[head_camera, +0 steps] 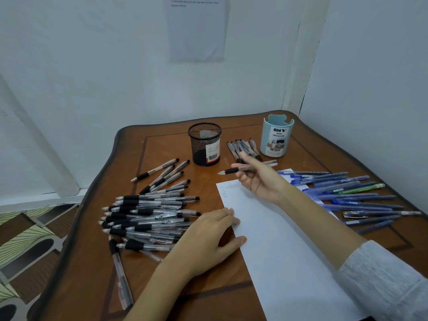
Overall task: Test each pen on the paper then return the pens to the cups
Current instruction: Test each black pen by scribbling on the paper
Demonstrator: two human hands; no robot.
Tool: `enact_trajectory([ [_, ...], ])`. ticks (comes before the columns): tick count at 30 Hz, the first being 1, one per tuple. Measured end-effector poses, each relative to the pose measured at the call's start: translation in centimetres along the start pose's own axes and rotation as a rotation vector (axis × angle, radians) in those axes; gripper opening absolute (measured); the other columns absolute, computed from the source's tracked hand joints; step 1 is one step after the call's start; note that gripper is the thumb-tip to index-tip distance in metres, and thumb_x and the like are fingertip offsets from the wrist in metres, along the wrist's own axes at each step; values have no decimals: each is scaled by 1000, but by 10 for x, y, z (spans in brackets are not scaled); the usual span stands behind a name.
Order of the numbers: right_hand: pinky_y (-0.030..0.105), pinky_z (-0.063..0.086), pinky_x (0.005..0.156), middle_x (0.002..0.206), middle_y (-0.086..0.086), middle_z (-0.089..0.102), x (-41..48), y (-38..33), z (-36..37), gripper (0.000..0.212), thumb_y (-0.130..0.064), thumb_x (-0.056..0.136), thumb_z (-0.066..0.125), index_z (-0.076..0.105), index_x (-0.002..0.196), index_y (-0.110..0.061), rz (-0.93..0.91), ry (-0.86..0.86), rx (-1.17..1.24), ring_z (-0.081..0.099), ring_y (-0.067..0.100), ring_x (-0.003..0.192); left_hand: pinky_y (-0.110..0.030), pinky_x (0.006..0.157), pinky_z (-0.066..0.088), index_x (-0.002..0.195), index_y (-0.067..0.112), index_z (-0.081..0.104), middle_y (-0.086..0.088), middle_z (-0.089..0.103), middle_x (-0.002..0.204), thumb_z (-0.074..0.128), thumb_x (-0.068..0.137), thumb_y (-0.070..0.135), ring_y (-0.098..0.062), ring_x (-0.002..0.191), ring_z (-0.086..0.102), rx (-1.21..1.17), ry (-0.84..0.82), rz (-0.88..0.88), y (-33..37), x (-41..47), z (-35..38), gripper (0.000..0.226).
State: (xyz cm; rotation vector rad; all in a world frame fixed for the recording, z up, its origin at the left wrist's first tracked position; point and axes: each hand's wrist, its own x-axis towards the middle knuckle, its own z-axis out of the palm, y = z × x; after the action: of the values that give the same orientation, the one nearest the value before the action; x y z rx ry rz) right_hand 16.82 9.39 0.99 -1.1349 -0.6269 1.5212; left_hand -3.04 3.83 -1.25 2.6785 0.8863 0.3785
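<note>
My right hand (257, 179) grips a clear pen with a black grip (231, 170), tip pointing left, held above the far edge of the white paper (282, 246). A few faint scribbles mark the paper's far left corner. My left hand (208, 237) rests flat on the paper's left edge, fingers straight. A black mesh cup (205, 144) and a light blue desk organizer cup (275, 137) stand at the back of the table. A large pile of black-grip pens (148, 216) lies to the left of my left hand.
Several black-grip pens (243, 148) lie between the two cups. Several blue pens and one green pen (354, 195) are spread at the right, partly on the paper. The wooden table (92, 274) sits in a corner of white walls; patterned floor shows at left.
</note>
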Motion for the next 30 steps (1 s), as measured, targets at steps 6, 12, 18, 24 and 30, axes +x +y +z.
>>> enact_trajectory([
  [6, 18, 38, 37, 51, 5, 57, 9, 21, 14, 45, -46, 94, 52, 63, 76, -6, -210, 205, -273, 49, 11, 39, 8, 89, -1, 138, 29, 44, 13, 34, 149, 42, 94, 52, 3, 135, 25, -12, 3, 2, -2, 0, 0, 49],
  [12, 20, 37, 36, 50, 10, 59, 9, 35, 16, 43, -39, 81, 73, 51, 60, -9, -408, 218, -492, 48, 15, 34, -1, 97, 5, 138, 30, 44, 14, 34, 149, 42, 95, 50, 4, 134, 26, -25, 5, 1, -2, 2, -1, 48],
  [18, 20, 43, 41, 44, 4, 51, 15, 42, 14, 41, -18, 86, 71, 44, 56, -9, -567, 269, -669, 56, 15, 38, 6, 90, 0, 138, 30, 44, 14, 35, 149, 43, 94, 51, 4, 134, 26, -19, 3, 2, -3, 2, 0, 48],
  [24, 25, 50, 50, 55, 9, 47, 18, 45, 14, 32, -1, 88, 61, 44, 61, -7, -540, 211, -692, 59, 11, 43, -5, 101, 7, 138, 31, 43, 14, 34, 149, 43, 94, 51, 4, 135, 26, -25, 14, 2, -3, 3, 1, 49],
  [30, 31, 55, 57, 56, 10, 49, 17, 44, 14, 33, -2, 87, 62, 45, 60, -8, -533, 186, -701, 60, 10, 43, -4, 99, 6, 139, 32, 42, 14, 33, 150, 43, 94, 52, 4, 135, 25, -25, 15, -6, -3, 4, 1, 49],
])
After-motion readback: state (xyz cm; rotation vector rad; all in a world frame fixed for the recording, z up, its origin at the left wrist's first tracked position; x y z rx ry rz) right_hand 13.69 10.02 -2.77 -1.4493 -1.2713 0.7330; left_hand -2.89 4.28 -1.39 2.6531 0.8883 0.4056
